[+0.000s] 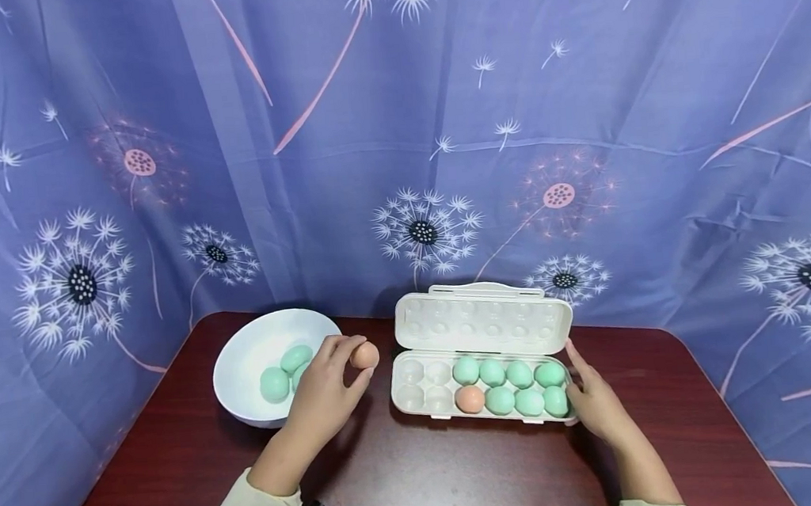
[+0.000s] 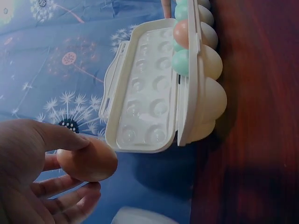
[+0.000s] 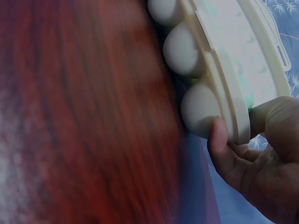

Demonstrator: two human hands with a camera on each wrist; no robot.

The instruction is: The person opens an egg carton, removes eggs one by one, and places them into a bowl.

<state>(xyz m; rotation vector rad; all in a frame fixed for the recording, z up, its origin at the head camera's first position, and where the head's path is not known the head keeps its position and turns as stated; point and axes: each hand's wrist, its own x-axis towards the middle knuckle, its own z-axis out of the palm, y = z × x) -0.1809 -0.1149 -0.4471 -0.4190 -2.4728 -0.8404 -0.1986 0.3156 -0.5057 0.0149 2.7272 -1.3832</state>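
Note:
My left hand (image 1: 325, 393) pinches a brown egg (image 1: 365, 355) between thumb and fingers, just right of the white bowl (image 1: 235, 377). The left wrist view shows this egg held at the fingertips, with the egg carton beyond it. The carton (image 1: 482, 322) lies with its lid raised. Green eggs (image 1: 518, 373) and one brown egg (image 1: 470, 399) fill its cups toward the right; several cups at its left end are empty. At the carton's right end, my right hand (image 1: 598, 403) grips the edge, its thumb against an end cup (image 3: 201, 109) in the right wrist view.
Green eggs (image 1: 274, 384) lie in the bowl, partly hidden behind my left hand. Bowl and carton stand on a dark red wooden table (image 1: 466, 478). A blue curtain with dandelion prints (image 1: 342, 171) hangs right behind the table's back edge.

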